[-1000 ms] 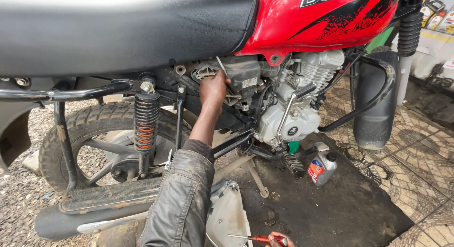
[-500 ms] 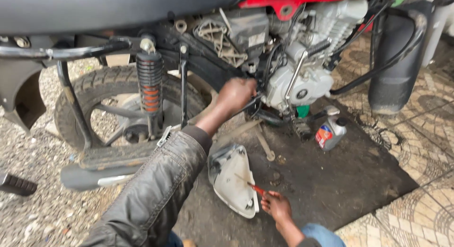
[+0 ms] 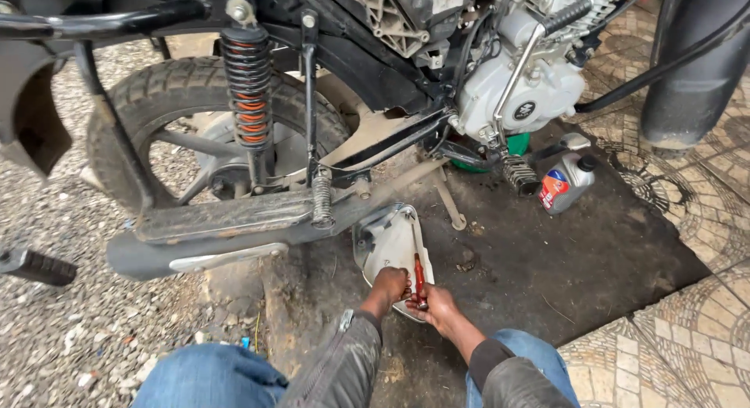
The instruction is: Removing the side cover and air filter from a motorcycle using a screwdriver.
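Both hands meet low over a silver-grey plastic side cover (image 3: 388, 240) lying on the dark oily ground mat (image 3: 547, 267) beside the motorcycle's black exhaust pipe (image 3: 219, 248). The left hand (image 3: 388, 285) rests its grip clenched on the cover's near edge. The right hand (image 3: 434, 304) is grasping a red-handled screwdriver (image 3: 419, 279), its shaft lying across the cover. A grey oil bottle with a red label (image 3: 564, 182) stands well apart, near the silver engine (image 3: 519, 91).
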